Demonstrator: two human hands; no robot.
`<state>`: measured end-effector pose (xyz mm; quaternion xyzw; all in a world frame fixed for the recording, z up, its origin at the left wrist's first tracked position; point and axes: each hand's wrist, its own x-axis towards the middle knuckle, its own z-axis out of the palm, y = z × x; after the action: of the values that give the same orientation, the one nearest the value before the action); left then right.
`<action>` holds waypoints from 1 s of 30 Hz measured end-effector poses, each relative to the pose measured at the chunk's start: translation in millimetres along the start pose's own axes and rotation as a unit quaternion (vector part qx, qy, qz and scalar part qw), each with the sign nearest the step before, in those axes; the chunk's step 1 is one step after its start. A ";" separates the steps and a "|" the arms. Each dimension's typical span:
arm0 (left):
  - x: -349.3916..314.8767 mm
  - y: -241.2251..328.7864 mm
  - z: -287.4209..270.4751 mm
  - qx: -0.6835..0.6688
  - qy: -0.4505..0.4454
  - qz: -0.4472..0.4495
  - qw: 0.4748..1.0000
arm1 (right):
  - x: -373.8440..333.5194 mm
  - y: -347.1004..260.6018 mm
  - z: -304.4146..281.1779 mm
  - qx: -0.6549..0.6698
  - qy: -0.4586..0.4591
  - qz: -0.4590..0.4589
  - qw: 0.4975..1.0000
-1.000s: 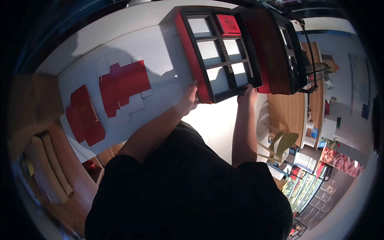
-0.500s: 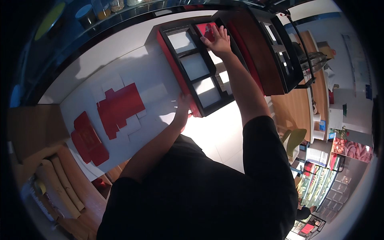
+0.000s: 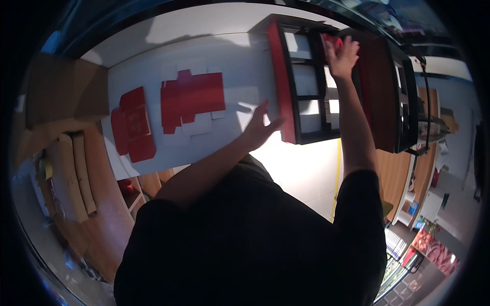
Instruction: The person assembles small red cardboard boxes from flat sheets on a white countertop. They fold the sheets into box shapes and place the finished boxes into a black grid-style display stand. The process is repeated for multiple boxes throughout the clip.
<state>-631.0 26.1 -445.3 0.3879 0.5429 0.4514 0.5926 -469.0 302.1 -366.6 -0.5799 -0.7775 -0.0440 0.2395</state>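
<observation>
Head view: left hand [image 3: 259,130] now splayed beside divided tray [image 3: 284,94].

A black-rimmed, red-sided divided tray [image 3: 284,86] stood out at upper centre; flattened cardboard [image 3: 193,98] at centre left showed red and white, a carton [image 3: 66,92] at upper left brown.

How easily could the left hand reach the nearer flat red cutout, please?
Probably yes: the left hand is open, and only bare white tabletop seems to lie between it and the red cutout.
</observation>
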 end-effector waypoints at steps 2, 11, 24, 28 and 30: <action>-18.1 6.3 -55.3 0.129 0.116 0.113 0.978 | -21.9 -72.1 -41.6 0.186 0.083 -0.049 0.978; -57.3 -4.1 -194.7 0.240 0.299 -0.034 0.923 | -184.2 -235.4 42.6 0.446 -0.382 0.301 0.751; -65.9 45.4 -178.4 -0.046 0.257 0.069 0.963 | -193.6 -271.2 -13.7 0.627 -0.297 0.282 0.662; -91.3 101.3 -194.1 0.029 0.151 0.037 0.987 | -180.9 -259.6 -57.2 0.752 -0.294 0.304 0.505; -94.9 112.8 -189.9 0.089 0.153 0.076 0.981 | -179.1 -270.2 -74.2 0.732 -0.271 0.220 0.585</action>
<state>-832.8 -37.5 -331.1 0.4055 0.6343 0.4987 0.4296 -656.4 31.3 -320.4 -0.3470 -0.4246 0.7531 0.3634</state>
